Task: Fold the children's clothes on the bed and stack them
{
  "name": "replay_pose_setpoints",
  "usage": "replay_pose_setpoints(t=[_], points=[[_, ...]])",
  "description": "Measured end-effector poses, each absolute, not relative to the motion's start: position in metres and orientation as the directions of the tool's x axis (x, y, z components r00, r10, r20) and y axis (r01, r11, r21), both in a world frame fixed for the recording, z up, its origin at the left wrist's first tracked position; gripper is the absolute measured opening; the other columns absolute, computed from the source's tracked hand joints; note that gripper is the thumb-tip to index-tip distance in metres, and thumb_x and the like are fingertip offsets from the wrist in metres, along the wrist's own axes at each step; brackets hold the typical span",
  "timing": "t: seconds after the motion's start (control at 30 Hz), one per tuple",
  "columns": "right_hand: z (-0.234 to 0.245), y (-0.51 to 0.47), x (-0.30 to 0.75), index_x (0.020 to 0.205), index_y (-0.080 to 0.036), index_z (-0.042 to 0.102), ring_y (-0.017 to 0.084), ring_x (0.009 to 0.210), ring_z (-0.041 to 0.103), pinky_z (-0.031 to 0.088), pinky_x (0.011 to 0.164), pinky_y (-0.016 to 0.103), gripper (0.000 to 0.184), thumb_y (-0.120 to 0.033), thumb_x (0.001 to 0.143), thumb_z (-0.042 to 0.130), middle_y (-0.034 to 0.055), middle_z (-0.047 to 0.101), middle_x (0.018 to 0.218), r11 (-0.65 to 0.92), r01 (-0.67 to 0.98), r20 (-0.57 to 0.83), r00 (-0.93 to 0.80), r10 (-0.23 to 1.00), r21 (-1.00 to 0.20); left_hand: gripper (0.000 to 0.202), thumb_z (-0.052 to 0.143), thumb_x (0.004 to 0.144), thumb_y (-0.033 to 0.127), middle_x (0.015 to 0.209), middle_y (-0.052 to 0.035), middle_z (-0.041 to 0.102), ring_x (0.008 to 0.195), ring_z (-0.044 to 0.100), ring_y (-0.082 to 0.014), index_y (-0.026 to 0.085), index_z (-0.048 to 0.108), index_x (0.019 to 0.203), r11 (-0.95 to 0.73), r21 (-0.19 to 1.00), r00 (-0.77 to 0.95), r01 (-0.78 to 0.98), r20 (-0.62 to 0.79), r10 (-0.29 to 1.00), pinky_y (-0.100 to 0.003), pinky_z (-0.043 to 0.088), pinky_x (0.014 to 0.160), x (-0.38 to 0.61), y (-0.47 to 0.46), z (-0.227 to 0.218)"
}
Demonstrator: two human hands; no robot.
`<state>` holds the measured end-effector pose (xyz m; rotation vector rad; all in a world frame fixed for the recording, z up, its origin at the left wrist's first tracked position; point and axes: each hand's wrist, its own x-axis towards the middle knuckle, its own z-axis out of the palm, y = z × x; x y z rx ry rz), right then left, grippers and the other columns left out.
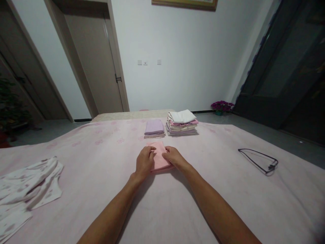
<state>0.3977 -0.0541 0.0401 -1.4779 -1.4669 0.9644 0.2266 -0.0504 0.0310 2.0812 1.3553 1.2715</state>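
Note:
A folded pink cloth (159, 157) is held between my two hands, low over the pink bedsheet or cover. My left hand (145, 159) grips its left side, thumb on top and fingers curled around the edge. On the right side my right hand (173, 156) pinches it the same way, its fingers partly hidden underneath. Just beyond the cloth lies a small stack of folded lilac cloth (154, 127). To the right of that stands a taller pile of folded clothes (181, 122), white on top with pink, cream and lilac layers below.
A crumpled white garment with dark spots (33, 189) lies at the left. Black-framed glasses (259, 160) rest at the right on the pink cover (213, 152). Behind are a door (93, 57), a white wall and purple flowers (222, 106) on the floor.

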Motion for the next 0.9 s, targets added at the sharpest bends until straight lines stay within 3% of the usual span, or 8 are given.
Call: replay_pose_setpoints(t=[0.1,0.23,0.57,0.73,0.9], points=[[0.038,-0.049,0.407,0.103,-0.013,0.073,0.018,0.077,0.063,0.043,0.064,0.024,0.037,-0.015,0.068,0.059,0.0064,0.074,0.09,0.055,0.529,0.078,0.02,0.997,-0.847,0.028,0.046,0.095,0.02,0.121,-0.01,0.07,0.121,0.061,-0.0234,0.019,0.066,0.113,-0.564,0.554,0.225,0.613,0.562,0.796,-0.043,0.047,0.108,0.229,-0.051,0.012],[0.035,-0.046,0.419,0.113,-0.015,0.07,0.017,0.08,0.065,0.044,0.069,0.024,0.043,-0.016,0.071,0.06,0.0068,0.075,0.097,0.049,0.644,0.095,0.037,0.995,-0.764,0.037,0.043,0.098,0.023,0.143,-0.0152,0.058,0.14,0.047,-0.0273,0.014,0.062,0.129,-0.6,0.413,0.343,0.686,0.543,0.766,-0.049,0.037,0.118,0.235,-0.047,-0.015],[0.053,-0.058,0.431,0.132,-0.016,0.061,0.022,0.1,0.068,0.046,0.08,0.026,0.063,-0.02,0.07,0.067,0.0102,0.073,0.117,-0.028,0.825,0.035,0.058,0.998,-0.564,0.051,0.033,0.104,0.035,0.153,-0.0193,0.047,0.147,0.037,-0.0312,0.01,0.049,0.145,-0.604,0.194,0.489,0.773,0.426,0.761,-0.053,0.031,0.12,0.245,-0.057,-0.019],[0.051,-0.061,0.433,0.133,-0.024,0.059,0.025,0.107,0.066,0.044,0.081,0.029,0.06,-0.023,0.074,0.067,0.0082,0.071,0.122,-0.064,0.911,0.042,0.088,0.995,-0.408,0.053,0.038,0.103,0.04,0.157,-0.0181,0.042,0.148,0.032,-0.0351,0.016,0.046,0.149,-0.602,0.15,0.523,0.784,0.364,0.771,-0.058,0.028,0.119,0.247,-0.066,-0.011],[0.044,-0.061,0.435,0.132,-0.023,0.059,0.029,0.112,0.062,0.043,0.084,0.033,0.056,-0.026,0.076,0.066,0.0126,0.068,0.123,-0.095,0.937,0.055,0.12,0.991,-0.336,0.053,0.045,0.1,0.043,0.156,-0.0167,0.043,0.147,0.034,-0.0361,0.02,0.049,0.148,-0.608,0.155,0.533,0.779,0.347,0.771,-0.059,0.026,0.119,0.248,-0.069,-0.01]])
